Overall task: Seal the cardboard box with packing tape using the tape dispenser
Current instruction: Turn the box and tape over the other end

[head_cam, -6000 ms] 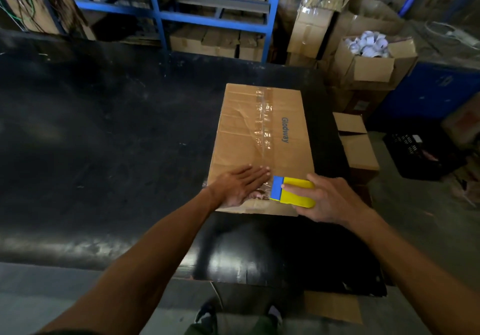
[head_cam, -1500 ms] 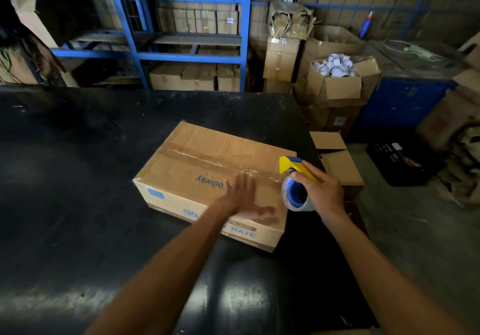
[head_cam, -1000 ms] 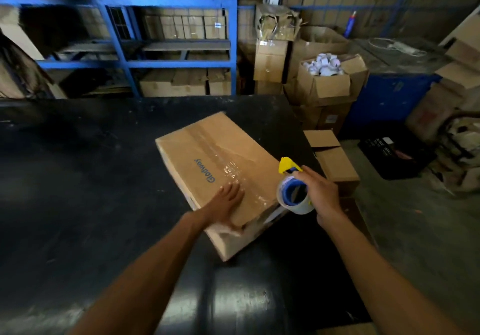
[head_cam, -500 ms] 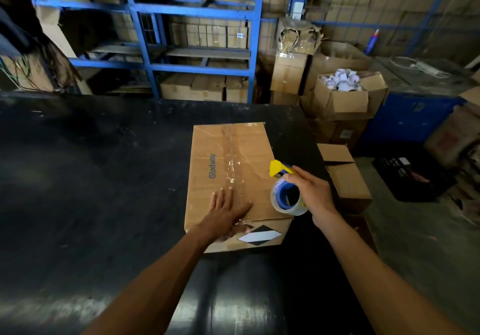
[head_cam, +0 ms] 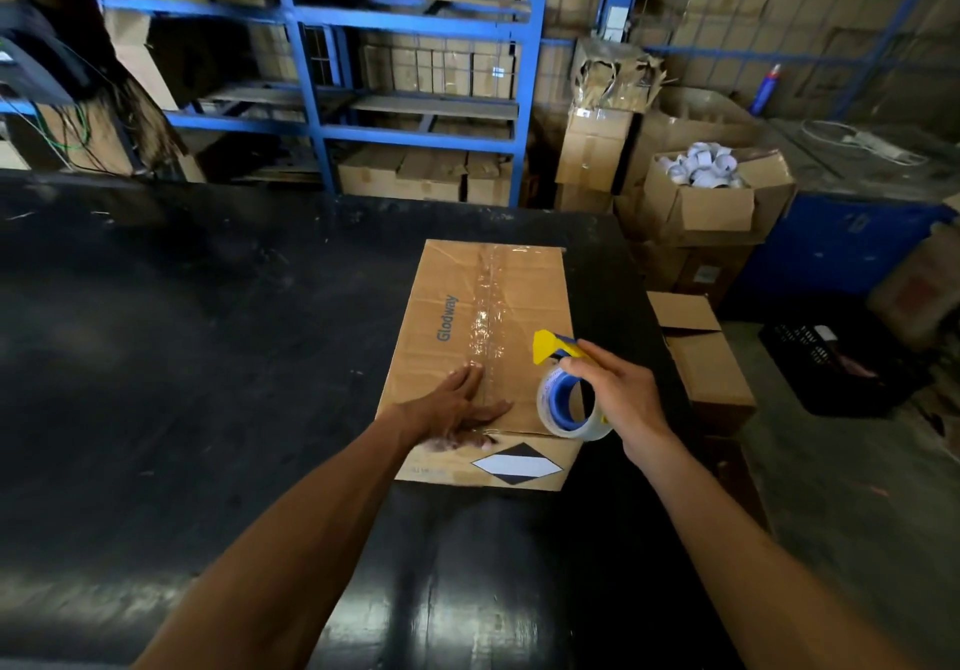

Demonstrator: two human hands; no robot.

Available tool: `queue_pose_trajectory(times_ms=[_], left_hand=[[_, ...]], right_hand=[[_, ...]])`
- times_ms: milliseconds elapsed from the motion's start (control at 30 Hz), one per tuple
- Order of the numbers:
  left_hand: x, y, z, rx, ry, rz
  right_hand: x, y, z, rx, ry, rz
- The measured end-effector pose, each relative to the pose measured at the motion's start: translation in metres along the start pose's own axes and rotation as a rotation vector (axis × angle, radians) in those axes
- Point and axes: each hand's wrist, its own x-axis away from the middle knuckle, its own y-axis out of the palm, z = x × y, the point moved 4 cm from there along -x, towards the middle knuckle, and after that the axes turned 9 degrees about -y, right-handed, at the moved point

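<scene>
A closed cardboard box (head_cam: 483,337) lies flat on a glossy black table (head_cam: 182,357), a crinkled strip of clear tape (head_cam: 488,306) running away from the fingertips along its centre seam. The left hand (head_cam: 457,407) presses palm-down on the near end, fingers spread and flat against the corrugated board. Just right of those fingers, the right hand (head_cam: 618,399) is clamped around a tape dispenser (head_cam: 569,394) — yellow plastic blade guard, blue core, round transparent roll — held above the box's near right corner.
</scene>
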Motion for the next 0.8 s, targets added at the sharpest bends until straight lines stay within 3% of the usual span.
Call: queue_pose_trajectory(times_ms=[133,200,367,500,667,800], left_hand=[[0.002,-0.003,0.004,0.027,-0.016,-0.003],[0.010,-0.005,0.008,0.188,-0.051,0.028],[0.035,-0.013,0.014,1.408,-0.165,0.112],[0.050,-0.017,0.011,2.057,-0.245,-0.036],[0.073,-0.033,0.006,2.218,-0.177,-0.182],[0.085,-0.044,0.006,2.229,-0.121,-0.174]], right_hand=[[0.011,0.006,0.004,0.040,-0.039,-0.065],[0.023,0.005,0.001,0.072,-0.090,-0.130],[0.047,-0.005,0.003,0.178,-0.326,-0.222],[0.058,-0.005,-0.013,0.194,-0.565,-0.167],[0.068,0.005,-0.039,0.341,-0.967,-0.112],[0.062,0.015,-0.025,0.550,-1.021,-0.212]])
